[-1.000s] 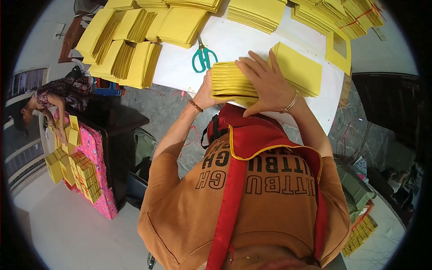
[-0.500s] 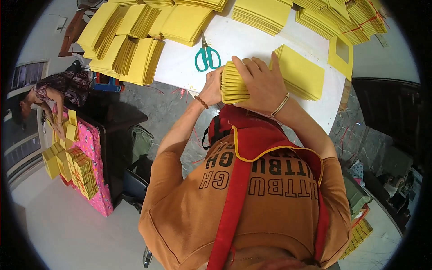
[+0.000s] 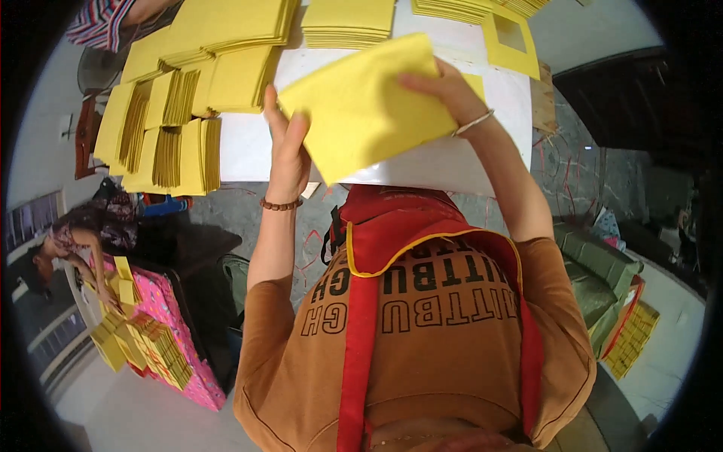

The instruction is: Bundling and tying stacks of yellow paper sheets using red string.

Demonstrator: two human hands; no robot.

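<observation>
Both my hands hold up a stack of yellow folded paper (image 3: pixel 354 113), tilted over the white table (image 3: pixel 245 147). Its broad face shows; most of its layered edges are hidden. My left hand (image 3: pixel 288 151), above a brown bead bracelet, grips the left end with the thumb and a finger showing. At the upper right, my right hand (image 3: pixel 449 89) closes on the other end, its thumb lying across the face. Part of another yellow stack (image 3: pixel 475 85) peeks out behind my right hand.
Yellow paper stacks (image 3: pixel 169 158) crowd the table's left side, with another stack (image 3: pixel 348 22) at the back. A yellow piece with a square window (image 3: pixel 512 44) lies at the right edge. A person (image 3: pixel 86 245) handles yellow pieces on a pink cover (image 3: pixel 162 294). A striped sleeve (image 3: pixel 102 22) shows upper left.
The stack has been lifted and turned from its edge-on pose, so its broad face now shows. My hands have moved apart to its two ends. The teal-handled scissors are out of sight.
</observation>
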